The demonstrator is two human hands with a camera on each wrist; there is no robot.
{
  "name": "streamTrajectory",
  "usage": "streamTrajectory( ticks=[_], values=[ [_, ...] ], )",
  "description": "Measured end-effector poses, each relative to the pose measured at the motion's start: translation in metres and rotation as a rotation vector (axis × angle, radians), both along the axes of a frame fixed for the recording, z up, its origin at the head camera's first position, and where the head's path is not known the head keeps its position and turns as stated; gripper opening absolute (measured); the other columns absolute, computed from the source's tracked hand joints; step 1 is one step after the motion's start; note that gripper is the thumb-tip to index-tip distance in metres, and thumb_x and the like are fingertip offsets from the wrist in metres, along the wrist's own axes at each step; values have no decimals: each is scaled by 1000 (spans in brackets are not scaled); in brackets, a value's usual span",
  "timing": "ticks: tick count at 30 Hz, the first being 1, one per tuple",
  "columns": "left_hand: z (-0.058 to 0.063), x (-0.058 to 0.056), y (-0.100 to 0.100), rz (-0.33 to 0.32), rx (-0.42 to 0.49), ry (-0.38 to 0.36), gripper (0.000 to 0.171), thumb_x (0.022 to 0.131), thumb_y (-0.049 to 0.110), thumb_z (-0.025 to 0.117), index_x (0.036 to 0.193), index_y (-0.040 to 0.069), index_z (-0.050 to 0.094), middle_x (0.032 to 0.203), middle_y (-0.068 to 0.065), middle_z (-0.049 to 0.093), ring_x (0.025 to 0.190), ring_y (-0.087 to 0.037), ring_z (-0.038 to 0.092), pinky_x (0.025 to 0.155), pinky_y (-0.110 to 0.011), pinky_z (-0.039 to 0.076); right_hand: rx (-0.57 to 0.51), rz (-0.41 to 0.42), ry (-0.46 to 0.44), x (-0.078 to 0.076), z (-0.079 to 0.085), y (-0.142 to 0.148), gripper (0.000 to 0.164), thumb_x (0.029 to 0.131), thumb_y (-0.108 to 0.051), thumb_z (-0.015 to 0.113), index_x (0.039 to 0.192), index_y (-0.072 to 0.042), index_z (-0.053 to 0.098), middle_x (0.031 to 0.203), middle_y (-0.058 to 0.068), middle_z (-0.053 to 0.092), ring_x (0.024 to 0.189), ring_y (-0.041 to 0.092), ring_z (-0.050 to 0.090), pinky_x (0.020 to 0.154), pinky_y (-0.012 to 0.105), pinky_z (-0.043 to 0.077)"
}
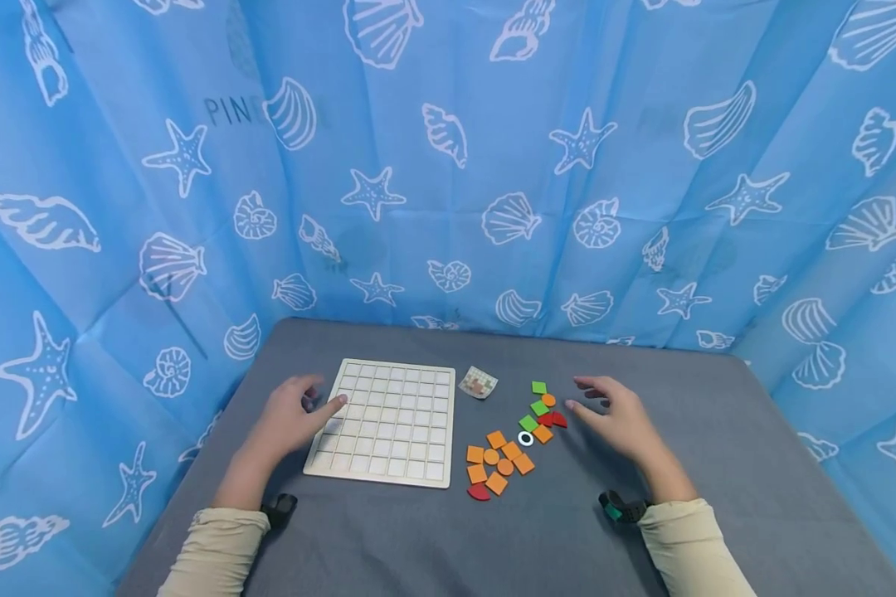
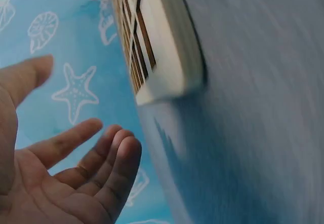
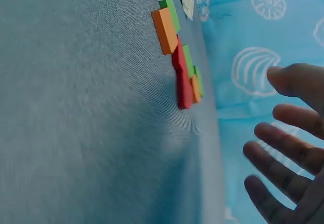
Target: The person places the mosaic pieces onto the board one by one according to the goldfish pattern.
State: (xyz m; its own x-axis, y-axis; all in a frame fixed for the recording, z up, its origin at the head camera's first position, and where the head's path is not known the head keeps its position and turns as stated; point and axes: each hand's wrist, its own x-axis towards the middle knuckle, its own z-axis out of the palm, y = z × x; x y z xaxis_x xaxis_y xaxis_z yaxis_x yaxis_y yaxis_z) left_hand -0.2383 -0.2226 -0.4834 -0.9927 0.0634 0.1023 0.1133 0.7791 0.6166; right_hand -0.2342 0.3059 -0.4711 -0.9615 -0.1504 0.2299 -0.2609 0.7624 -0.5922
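A pale wooden grid board (image 1: 388,423) lies left of the middle of the grey table. Over its left edge hovers my left hand (image 1: 293,419), fingers relaxed and thumb spread, holding nothing; the left wrist view shows its palm and the board's corner (image 2: 177,77). Right of the board lie loose flat pieces: orange squares (image 1: 496,483) and circles, green squares (image 1: 529,424), red quarter-rounds (image 1: 479,492) and a white ring with a dark centre (image 1: 526,444). My right hand (image 1: 618,416), fingers spread and holding nothing, is just right of the red pieces (image 3: 183,82).
A small card (image 1: 479,383) with a coloured grid pattern lies beyond the pieces, beside the board's far right corner. Blue curtains (image 1: 448,207) with white shells and starfish hang behind and along both sides of the grey tabletop (image 1: 538,547).
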Motion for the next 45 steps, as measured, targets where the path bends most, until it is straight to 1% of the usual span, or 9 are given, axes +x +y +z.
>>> streamTrajectory(
  ticks=[3, 6, 10, 14, 21, 29, 33, 41, 45],
  values=[
    [-4, -6, 1, -3, 67, -78, 55, 101, 35, 69, 139, -4, 64, 126, -25, 64, 106, -37, 65, 89, -53, 55, -96, 18, 8, -11, -13, 4, 43, 100, -16, 74, 138, 4, 66, 128, 24, 70, 114, 43, 70, 97, 59, 57],
    [-6, -10, 3, 4, 107, -159, 48, 101, 31, 67, 135, -3, 66, 133, -26, 63, 115, -39, 63, 93, -55, 54, -130, 43, -11, -21, -24, 6, 38, 100, -12, 73, 135, 4, 68, 123, 23, 73, 107, 38, 72, 91, 45, 61],
    [-7, -14, 4, 32, 181, -228, 51, 102, 31, 66, 140, -2, 63, 137, -27, 61, 125, -42, 60, 100, -57, 52, -177, 81, -88, -32, -30, 1, 36, 100, -10, 73, 132, 4, 69, 124, 23, 73, 104, 33, 71, 80, 28, 58],
    [-4, -18, 3, 54, 240, -295, 55, 104, 33, 63, 147, -1, 57, 140, -28, 58, 126, -43, 59, 99, -55, 52, -196, 85, -164, -41, -32, -4, 35, 100, -11, 72, 132, 4, 69, 125, 24, 72, 103, 31, 70, 75, 26, 56],
    [-7, -21, 1, 85, 256, -316, 55, 106, 30, 61, 149, -2, 54, 141, -30, 56, 124, -43, 60, 98, -56, 53, -168, 96, -240, -58, -33, -9, 38, 100, -19, 75, 133, 0, 70, 118, 19, 73, 102, 27, 67, 81, 30, 55],
    [-9, -21, 2, 74, 289, -334, 58, 107, 35, 60, 150, -4, 54, 151, -30, 52, 137, -47, 53, 110, -59, 48, -197, 90, -260, -55, -33, -5, 39, 101, -21, 74, 134, 0, 70, 117, 18, 72, 97, 21, 65, 75, 26, 55],
    [-7, -21, 3, 64, 281, -336, 58, 108, 35, 59, 151, -4, 54, 152, -30, 51, 138, -47, 52, 110, -59, 47, -195, 80, -247, -56, -33, -5, 39, 101, -22, 73, 134, 0, 69, 115, 18, 72, 95, 20, 64, 74, 25, 54],
    [-10, -21, 0, 62, 262, -299, 49, 104, 19, 58, 146, -5, 58, 138, -27, 59, 121, -39, 59, 98, -53, 51, -159, 27, -212, -62, -35, -16, 39, 100, -23, 74, 131, 0, 70, 107, 14, 70, 87, 19, 61, 70, 26, 50],
    [-12, -24, -2, 55, 253, -295, 47, 102, 13, 60, 145, -5, 59, 131, -25, 61, 112, -34, 60, 93, -49, 53, -119, -7, -199, -63, -36, -24, 41, 99, -25, 75, 131, 0, 71, 115, 18, 69, 92, 23, 63, 74, 31, 52]
  ],
)
